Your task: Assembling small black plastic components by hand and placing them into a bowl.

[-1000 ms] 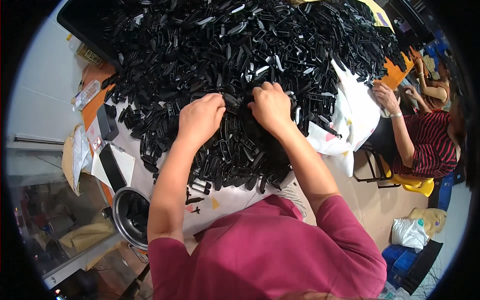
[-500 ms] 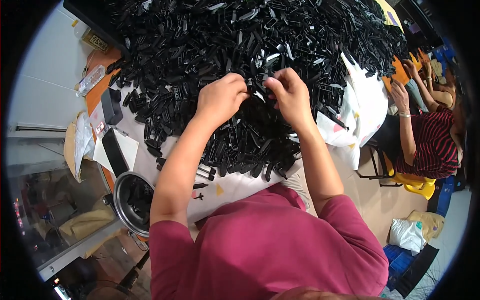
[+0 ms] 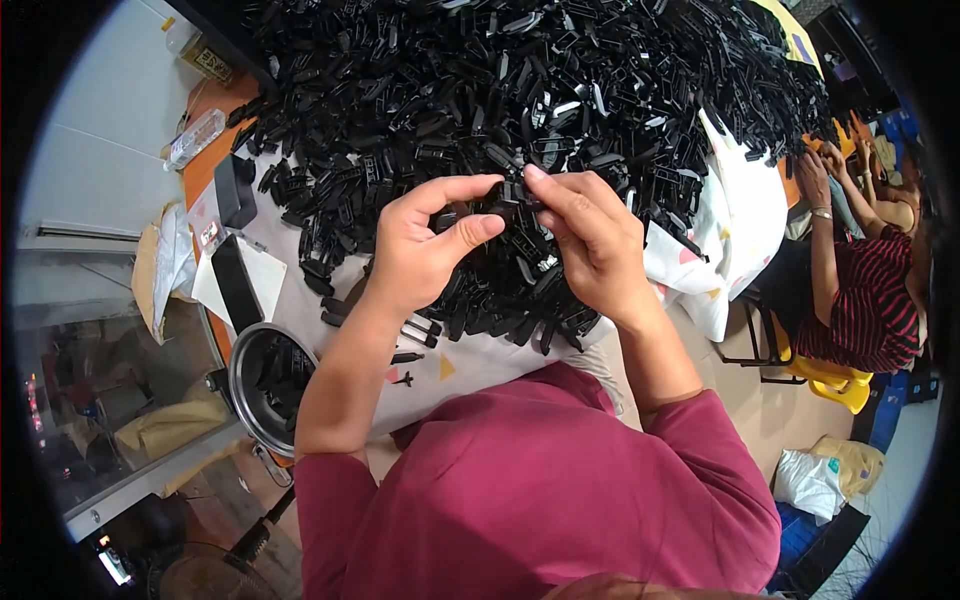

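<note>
A small black plastic part point(image 3: 512, 193) sits between my two hands, above a big heap of similar black parts point(image 3: 420, 90). My left hand point(image 3: 425, 235) curves in from the left, thumb and forefinger in a C shape, their tips at the part's left side. From the right, my right hand point(image 3: 600, 235) pinches the part with its thumb on top and its fingers curled. The dark heap behind makes the part's outline hard to make out, and the fingers cover some of it.
At left stand a metal bowl point(image 3: 245, 410) holding black parts, a black box point(image 3: 236, 192), a clear bottle point(image 3: 195, 140) and a jar point(image 3: 200, 50). White patterned cloth point(image 3: 745, 220) bunches at right. Beyond it, a person in a striped shirt point(image 3: 865, 300) sits with hands at the table.
My hands have come closer together and nearer to me, meeting at the small black part. My left thumb and forefinger have spread into a C. The view has shifted slightly.
</note>
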Action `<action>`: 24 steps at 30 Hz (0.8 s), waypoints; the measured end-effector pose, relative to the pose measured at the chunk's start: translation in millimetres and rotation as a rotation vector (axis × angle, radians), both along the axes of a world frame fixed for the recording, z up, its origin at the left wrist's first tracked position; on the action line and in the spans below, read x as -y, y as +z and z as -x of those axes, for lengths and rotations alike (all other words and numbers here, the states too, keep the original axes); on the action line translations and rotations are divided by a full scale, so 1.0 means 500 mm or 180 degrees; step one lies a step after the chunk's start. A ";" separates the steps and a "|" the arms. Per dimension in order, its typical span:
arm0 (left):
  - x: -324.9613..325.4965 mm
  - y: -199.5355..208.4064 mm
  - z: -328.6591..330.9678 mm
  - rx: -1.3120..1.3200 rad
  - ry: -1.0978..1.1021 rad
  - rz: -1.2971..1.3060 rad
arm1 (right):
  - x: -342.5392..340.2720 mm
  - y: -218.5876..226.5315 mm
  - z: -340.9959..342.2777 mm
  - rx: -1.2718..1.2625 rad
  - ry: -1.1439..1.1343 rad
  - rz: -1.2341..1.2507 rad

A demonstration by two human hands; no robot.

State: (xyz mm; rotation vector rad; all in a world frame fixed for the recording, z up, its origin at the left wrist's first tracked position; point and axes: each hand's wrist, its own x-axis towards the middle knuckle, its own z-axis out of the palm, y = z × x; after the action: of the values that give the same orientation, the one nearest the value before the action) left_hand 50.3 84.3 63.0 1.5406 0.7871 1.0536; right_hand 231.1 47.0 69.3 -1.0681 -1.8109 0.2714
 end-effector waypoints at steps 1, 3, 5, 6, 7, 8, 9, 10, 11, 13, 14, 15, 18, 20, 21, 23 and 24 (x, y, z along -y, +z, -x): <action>0.004 0.001 0.001 0.0003 0.0004 0.0001 | 0.001 0.003 -0.001 0.0003 0.0004 0.0001; 0.012 0.004 0.003 0.0216 -0.0029 0.0217 | 0.004 0.006 -0.003 0.0171 0.0098 -0.0159; 0.014 0.013 0.009 -0.0158 0.0042 -0.0167 | 0.012 -0.001 0.005 0.0258 0.0028 -0.0245; 0.015 0.015 0.010 -0.0537 0.0117 -0.0556 | 0.015 -0.007 0.008 0.0340 -0.0039 -0.0338; 0.015 0.014 0.011 -0.0534 0.0133 -0.0551 | 0.016 -0.020 0.005 0.0400 -0.0045 -0.0403; 0.016 0.011 0.012 -0.0513 0.0121 -0.0688 | 0.017 -0.022 0.008 0.0403 -0.0027 -0.0399; 0.017 0.007 0.012 -0.0491 0.0107 -0.0825 | 0.019 -0.023 0.013 0.0343 -0.0084 -0.0413; 0.027 -0.004 0.006 -0.0498 0.0120 -0.0812 | 0.023 -0.026 0.019 0.0274 -0.0144 -0.0420; 0.039 -0.017 -0.006 0.0147 0.0161 0.0201 | 0.020 -0.028 0.029 0.0241 -0.0260 -0.0461; 0.058 -0.030 -0.028 0.0793 0.0309 0.1204 | 0.026 -0.041 0.046 0.0364 -0.0377 -0.0536; 0.063 -0.036 -0.042 0.0878 0.0447 0.0868 | 0.027 -0.050 0.048 0.0491 -0.0507 -0.0608; 0.066 -0.034 -0.043 0.0951 0.0441 0.0998 | 0.025 -0.060 0.046 0.0504 -0.0492 -0.0552; 0.085 -0.042 -0.029 0.0927 0.0422 0.1197 | 0.046 -0.061 0.055 -0.0762 -0.0303 0.0665; 0.084 -0.052 -0.014 0.0871 0.0196 0.1299 | 0.067 -0.079 0.047 -0.1648 0.0097 0.2529; 0.083 -0.051 -0.011 0.1056 0.0219 0.1448 | 0.064 -0.080 0.052 -0.1749 0.0227 0.2319; 0.083 -0.062 -0.004 0.1374 0.0361 0.1687 | 0.045 -0.068 0.050 -0.1236 0.0417 0.2085; 0.078 -0.071 0.006 0.1514 0.0489 0.1759 | 0.016 -0.057 0.041 -0.0619 0.0489 0.2035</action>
State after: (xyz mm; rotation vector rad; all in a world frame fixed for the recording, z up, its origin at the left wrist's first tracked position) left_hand 47.5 45.3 27.3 0.7338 0.7799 1.1349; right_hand 210.5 38.7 40.7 -1.2747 -1.6641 1.0635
